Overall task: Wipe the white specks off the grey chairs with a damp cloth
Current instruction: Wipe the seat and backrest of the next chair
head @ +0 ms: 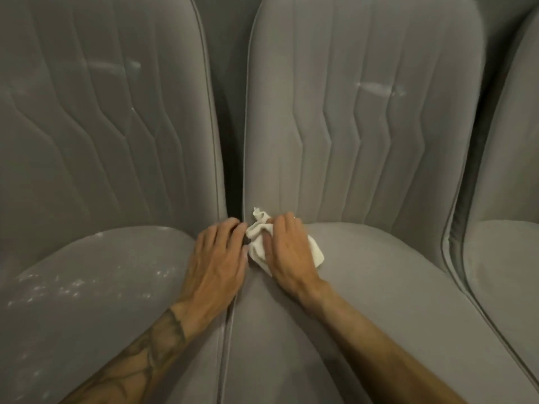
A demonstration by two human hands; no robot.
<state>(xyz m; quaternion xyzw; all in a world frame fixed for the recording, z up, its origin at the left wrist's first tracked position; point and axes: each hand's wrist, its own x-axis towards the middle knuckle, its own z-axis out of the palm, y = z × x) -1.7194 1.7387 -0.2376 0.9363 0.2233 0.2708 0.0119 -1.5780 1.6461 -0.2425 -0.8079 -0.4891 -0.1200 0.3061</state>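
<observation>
While R hand (287, 252) grips cloth (256, 246), long axis back-left to front-right, L hand (217, 258) grip unclear

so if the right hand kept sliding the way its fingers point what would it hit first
Most likely the middle chair's backrest, near its lower left edge. The right hand, on the cloth, points up at it, though depth is unclear.
</observation>
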